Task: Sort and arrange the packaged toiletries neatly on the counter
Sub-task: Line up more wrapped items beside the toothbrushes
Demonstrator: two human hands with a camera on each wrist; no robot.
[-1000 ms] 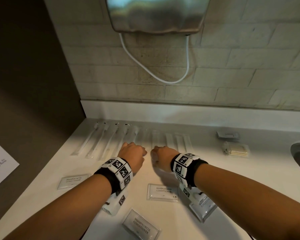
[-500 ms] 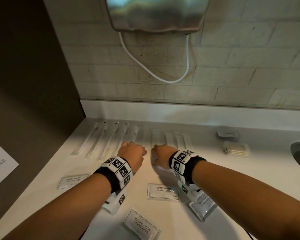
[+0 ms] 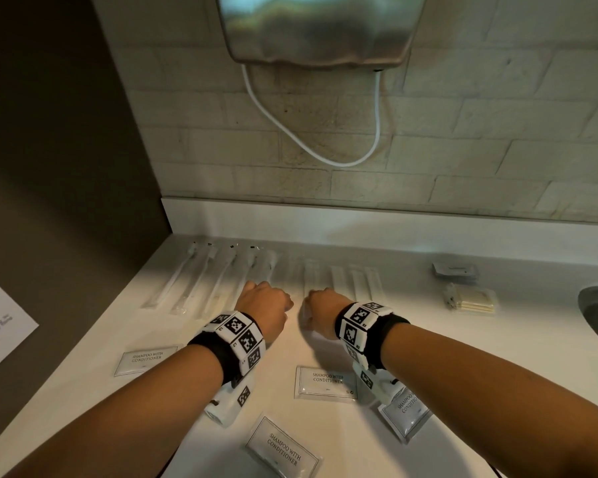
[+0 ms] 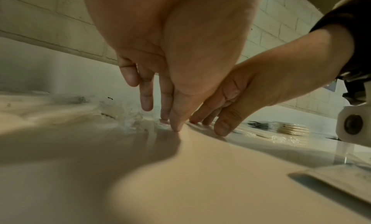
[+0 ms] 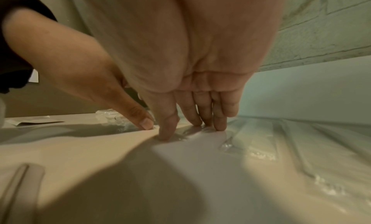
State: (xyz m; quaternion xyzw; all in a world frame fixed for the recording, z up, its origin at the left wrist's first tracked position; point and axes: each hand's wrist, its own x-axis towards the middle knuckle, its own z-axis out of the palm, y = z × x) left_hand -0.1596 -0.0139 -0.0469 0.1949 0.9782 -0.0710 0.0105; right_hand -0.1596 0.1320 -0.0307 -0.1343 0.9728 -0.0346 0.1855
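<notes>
The white bench (image 3: 411, 305) carried a back row of long clear-wrapped toiletries (image 3: 201, 281), their contents hard to make out. The left hand (image 3: 265, 310) and right hand (image 3: 325, 313) stood side by side, straight fingers pressing down on a clear wrapper (image 5: 192, 132) between them, largely hidden. Nearer lay flat sachets (image 3: 327, 382) reading "SHAMPOO WITH CONDITIONER"

Head view: high, angled down over desk (image 3: 428, 339) toward brick wall (image 3: 463, 150). Wrist views: skimming low, close behind fingers (image 4: 146, 99); both share the fingertip strip.
</notes>
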